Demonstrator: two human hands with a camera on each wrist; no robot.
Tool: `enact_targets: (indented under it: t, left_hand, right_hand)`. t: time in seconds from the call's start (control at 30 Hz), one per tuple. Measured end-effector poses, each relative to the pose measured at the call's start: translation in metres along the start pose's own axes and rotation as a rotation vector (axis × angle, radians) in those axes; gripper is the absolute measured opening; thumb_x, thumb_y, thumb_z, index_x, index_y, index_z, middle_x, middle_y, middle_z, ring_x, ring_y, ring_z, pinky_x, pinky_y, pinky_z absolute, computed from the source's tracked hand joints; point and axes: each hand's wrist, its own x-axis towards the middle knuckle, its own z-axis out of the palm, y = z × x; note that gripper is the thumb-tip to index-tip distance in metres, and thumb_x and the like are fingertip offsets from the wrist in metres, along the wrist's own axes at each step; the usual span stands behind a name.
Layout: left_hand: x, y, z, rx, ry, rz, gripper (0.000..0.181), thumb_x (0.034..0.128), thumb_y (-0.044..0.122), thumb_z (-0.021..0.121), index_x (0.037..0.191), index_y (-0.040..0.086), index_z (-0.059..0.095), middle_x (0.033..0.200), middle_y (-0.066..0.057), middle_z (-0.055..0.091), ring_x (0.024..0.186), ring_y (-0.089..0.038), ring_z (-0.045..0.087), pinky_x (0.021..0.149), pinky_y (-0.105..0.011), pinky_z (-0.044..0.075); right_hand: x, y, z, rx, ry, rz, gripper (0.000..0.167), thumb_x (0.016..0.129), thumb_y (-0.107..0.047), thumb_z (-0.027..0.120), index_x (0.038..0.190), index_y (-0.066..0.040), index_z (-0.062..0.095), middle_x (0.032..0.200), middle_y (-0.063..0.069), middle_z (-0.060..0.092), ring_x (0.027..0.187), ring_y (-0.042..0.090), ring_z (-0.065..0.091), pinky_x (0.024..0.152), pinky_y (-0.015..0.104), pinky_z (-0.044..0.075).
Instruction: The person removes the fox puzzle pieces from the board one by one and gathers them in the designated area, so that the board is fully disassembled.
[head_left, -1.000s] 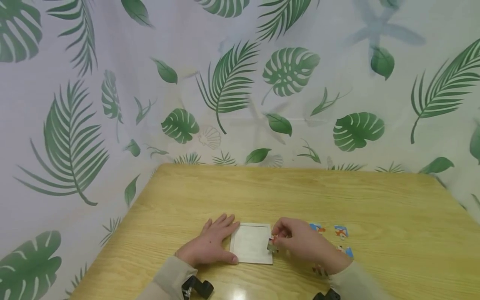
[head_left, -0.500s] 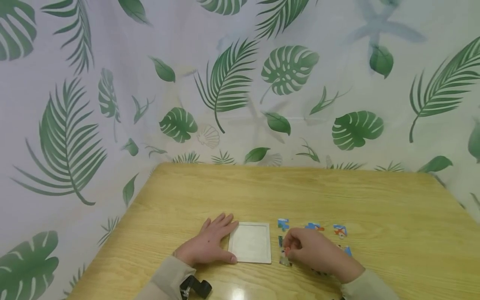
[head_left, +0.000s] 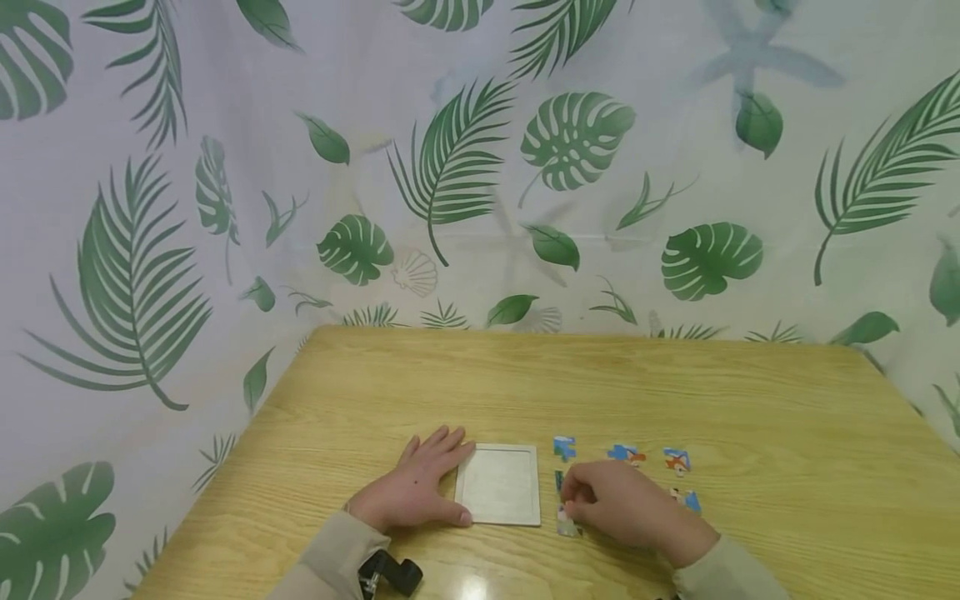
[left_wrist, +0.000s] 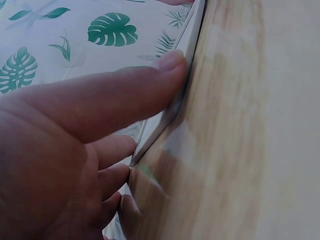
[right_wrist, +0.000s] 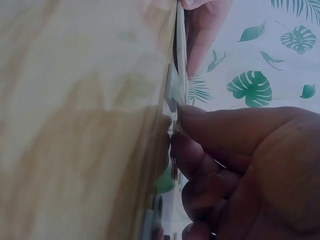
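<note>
My left hand lies spread along the left side of a square white puzzle frame, its thumb and fingers touching the frame's edge. In the left wrist view the thumb rests straight against that edge. To the right of the frame, my right hand pinches a jigsaw piece low at the table, between thumb and forefinger. Seen from the right wrist, the thumb and forefinger meet at the piece's thin edge; the fingers hide part of it. Another piece shows just behind the fingertips.
Further jigsaw pieces lie on the wooden table: a blue one beyond my right hand, a blue and orange one, another farther right, and one beside my wrist. A leaf-patterned cloth hangs behind the table.
My right hand has moved from the frame's right edge to the right with a piece, down to the table among the others. Since then it has shifted only slightly. The left hand stays put.
</note>
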Motion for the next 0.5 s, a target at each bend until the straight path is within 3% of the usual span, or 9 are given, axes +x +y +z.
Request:
enact_targets:
  t: [0.5]
  left_hand:
    - [0.0018,-0.0050,0.0014,0.000,-0.002,-0.008,0.099,0.0835,0.051,0.078,0.160,0.011,0.031,0.168,-0.010,0.015,0.155,-0.031,0.004,0.119,-0.061,0.000]
  right_hand:
    - [0.0014,-0.0001,0.0023,-0.040,0.014,-0.007,0.006,0.092,-0.024,0.076,0.094,-0.021,0.071,0.081,-0.015,0.061,0.072,0.006,0.054,0.066,0.031,0.048]
